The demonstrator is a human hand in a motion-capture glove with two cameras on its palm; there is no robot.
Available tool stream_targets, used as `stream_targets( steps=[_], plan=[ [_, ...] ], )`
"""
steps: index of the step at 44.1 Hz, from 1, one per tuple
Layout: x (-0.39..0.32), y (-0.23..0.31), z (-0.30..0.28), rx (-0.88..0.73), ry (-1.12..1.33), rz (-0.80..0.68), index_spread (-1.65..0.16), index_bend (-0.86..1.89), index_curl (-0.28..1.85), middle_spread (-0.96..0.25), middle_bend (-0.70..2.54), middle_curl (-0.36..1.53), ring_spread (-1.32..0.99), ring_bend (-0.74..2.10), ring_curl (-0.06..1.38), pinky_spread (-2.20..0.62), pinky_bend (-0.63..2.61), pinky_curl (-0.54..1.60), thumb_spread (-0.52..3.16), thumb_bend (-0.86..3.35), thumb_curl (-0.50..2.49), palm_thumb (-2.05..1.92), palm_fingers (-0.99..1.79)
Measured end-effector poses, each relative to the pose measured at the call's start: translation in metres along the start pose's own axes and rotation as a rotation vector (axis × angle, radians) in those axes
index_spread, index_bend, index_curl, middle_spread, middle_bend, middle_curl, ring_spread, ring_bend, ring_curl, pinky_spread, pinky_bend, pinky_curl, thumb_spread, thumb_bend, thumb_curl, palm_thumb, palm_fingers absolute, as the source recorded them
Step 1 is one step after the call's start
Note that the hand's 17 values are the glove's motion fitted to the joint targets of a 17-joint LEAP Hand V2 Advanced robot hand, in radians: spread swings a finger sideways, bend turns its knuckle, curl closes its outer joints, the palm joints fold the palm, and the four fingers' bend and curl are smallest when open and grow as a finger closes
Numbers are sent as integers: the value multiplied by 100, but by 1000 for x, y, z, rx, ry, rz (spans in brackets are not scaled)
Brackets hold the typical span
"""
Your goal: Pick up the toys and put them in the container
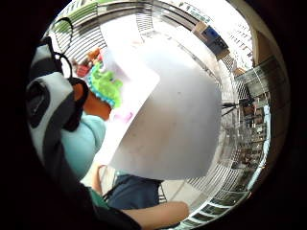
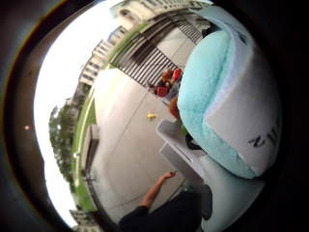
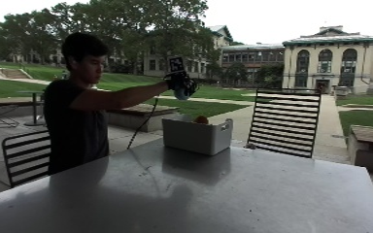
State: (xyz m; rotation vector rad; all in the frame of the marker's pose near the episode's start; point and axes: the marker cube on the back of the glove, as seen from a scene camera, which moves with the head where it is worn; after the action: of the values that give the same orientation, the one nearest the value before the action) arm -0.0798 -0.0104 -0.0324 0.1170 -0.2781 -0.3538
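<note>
In the outside view my gloved right hand (image 3: 181,83) is raised high above the white container (image 3: 196,136) at the table's far edge. It grips a light blue plush toy (image 3: 182,93) that shows just below the fingers. The same plush toy (image 2: 217,96), with a white label, fills the thumb side palm view and lies against the glove's strap in the other palm view (image 1: 84,139). An orange toy (image 3: 201,119) pokes above the container's rim. A green toy (image 1: 106,85) and red and orange toys (image 1: 90,60) lie close together beside a white wall.
The grey table (image 3: 238,194) stretches toward the camera. A black slatted chair (image 3: 283,121) stands right of the container, and another chair (image 3: 25,155) is behind the person. The person's bare forearm (image 1: 158,213) is low by the table's edge.
</note>
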Motion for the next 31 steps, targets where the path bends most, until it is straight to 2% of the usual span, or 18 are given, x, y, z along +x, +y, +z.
stream_targets(
  steps=[9, 13, 21, 25, 28, 29, 31],
  plan=[
    [-35, -8, 34, -49, -38, -112, -44, 13, 72, -50, 69, 71, -44, 120, 49, -39, 102, 39, 63, 25, 106, 62, 86],
    [-27, -15, 50, -71, 92, -99, -44, 12, 72, -50, 68, 73, -44, 121, 49, -39, 103, 39, 62, 25, 108, 62, 86],
    [-27, -24, 69, -109, 147, -74, -45, 13, 73, -51, 67, 75, -43, 121, 50, -39, 104, 39, 62, 23, 111, 62, 85],
    [-12, -23, 73, -204, 271, -62, -45, 12, 73, -51, 66, 76, -43, 121, 49, -39, 104, 39, 62, 22, 113, 62, 84],
    [-6, -22, 75, -276, 325, 5, -45, 10, 72, -51, 63, 75, -43, 120, 49, -37, 107, 40, 66, 20, 112, 59, 74],
    [-5, -22, 75, -288, 323, 9, -44, 2, 69, -48, 55, 73, -41, 118, 48, -35, 114, 42, 70, 15, 110, 51, 60],
    [-3, -21, 74, -302, 320, -7, -42, 1, 67, -45, 54, 72, -38, 121, 50, -34, 116, 43, 80, 10, 106, 41, 54]
  ],
)
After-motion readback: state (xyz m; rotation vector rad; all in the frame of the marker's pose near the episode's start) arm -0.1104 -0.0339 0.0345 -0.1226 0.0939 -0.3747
